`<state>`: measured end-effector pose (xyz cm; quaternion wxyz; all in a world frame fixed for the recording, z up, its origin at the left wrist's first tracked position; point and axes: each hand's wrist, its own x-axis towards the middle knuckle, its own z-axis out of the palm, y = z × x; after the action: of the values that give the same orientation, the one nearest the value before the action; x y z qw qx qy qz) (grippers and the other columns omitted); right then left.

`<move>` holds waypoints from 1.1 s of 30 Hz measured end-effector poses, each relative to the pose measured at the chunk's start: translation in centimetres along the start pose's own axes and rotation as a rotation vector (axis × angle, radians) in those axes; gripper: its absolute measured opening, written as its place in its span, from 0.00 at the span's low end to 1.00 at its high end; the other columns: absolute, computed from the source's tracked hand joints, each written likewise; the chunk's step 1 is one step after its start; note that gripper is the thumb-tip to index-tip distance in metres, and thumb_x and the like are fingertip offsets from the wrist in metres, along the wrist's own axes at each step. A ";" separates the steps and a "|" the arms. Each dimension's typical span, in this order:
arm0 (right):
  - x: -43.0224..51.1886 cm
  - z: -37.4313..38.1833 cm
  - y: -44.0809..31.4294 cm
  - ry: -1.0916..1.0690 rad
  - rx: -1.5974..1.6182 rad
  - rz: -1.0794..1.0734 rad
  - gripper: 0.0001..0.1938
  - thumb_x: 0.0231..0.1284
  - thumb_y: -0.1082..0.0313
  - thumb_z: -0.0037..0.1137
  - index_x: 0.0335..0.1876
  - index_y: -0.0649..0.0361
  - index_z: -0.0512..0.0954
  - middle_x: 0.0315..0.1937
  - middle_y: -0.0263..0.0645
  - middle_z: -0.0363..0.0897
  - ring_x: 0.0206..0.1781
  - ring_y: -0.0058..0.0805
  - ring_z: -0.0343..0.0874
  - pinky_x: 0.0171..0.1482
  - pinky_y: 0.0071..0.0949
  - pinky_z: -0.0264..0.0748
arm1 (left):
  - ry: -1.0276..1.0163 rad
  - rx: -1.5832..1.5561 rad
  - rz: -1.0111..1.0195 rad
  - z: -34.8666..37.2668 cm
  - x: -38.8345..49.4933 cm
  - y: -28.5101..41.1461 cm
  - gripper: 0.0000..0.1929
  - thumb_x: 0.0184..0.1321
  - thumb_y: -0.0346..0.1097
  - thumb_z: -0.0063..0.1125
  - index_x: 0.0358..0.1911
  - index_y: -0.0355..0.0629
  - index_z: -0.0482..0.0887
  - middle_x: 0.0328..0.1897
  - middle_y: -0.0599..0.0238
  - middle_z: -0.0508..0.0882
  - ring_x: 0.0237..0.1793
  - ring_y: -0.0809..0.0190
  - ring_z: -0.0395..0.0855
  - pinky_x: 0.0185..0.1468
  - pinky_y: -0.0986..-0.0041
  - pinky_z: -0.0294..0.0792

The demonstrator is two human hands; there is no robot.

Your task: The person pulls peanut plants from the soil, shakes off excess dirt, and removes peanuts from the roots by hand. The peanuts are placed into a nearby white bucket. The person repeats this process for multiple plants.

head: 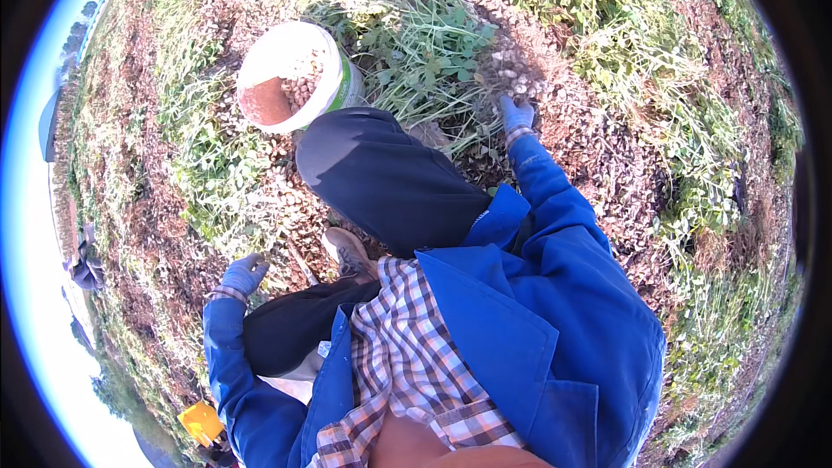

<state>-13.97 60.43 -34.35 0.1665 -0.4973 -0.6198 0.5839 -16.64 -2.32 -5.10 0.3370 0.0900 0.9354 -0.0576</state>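
My right hand (518,116), in a light blue glove, reaches to the root end of a pulled bunch of peanut plants (435,52). Its fingertips meet a dusty cluster of peanut pods (519,82), and the blur there hides whether they close on any. Green stems of the bunch spread leftward from the roots. My left hand (245,274), gloved alike, hangs over the ground beside my left knee. Its fingers are loosely curled and apart, with nothing seen between them. Beyond my right knee a white plastic bucket (344,81) leans, partly filled with peanut pods (302,86).
Uprooted peanut plants (611,32) lie in rows at right and left on reddish soil strewn with dry leaves. A stick (302,263) lies by my shoe (348,252). Behind my left arm is a yellow object (200,424). A dark shape (86,268) stands far left.
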 end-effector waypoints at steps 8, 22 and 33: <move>3.4 0.5 -1.5 0.043 0.083 0.089 0.33 0.49 0.58 0.66 0.58 0.73 0.68 0.49 0.46 0.76 0.47 0.36 0.76 0.53 0.30 0.72 | 0.029 -0.103 0.025 -0.7 1.4 0.1 0.20 0.59 0.52 0.55 0.49 0.48 0.79 0.41 0.47 0.83 0.45 0.49 0.82 0.50 0.64 0.72; -1.9 -6.8 -28.6 0.061 -0.079 -1.351 0.16 0.63 0.62 0.50 0.49 0.68 0.76 0.45 0.47 0.79 0.37 0.32 0.83 0.35 0.24 0.80 | 0.236 -0.357 0.083 1.0 -0.2 -2.3 0.18 0.60 0.44 0.58 0.49 0.42 0.78 0.40 0.51 0.84 0.42 0.55 0.83 0.46 0.68 0.73; -13.5 4.7 -47.0 -1.021 0.398 -1.101 0.19 0.68 0.59 0.44 0.56 0.64 0.72 0.50 0.46 0.77 0.47 0.31 0.80 0.41 0.24 0.79 | 1.098 -0.811 0.412 -9.7 -1.9 0.7 0.15 0.64 0.38 0.53 0.49 0.37 0.78 0.41 0.59 0.84 0.41 0.61 0.82 0.48 0.77 0.72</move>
<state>-31.42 55.13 11.26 0.2123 0.2521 -0.6610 0.6741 -21.07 -0.22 3.53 -0.1718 0.1485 0.8817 0.4136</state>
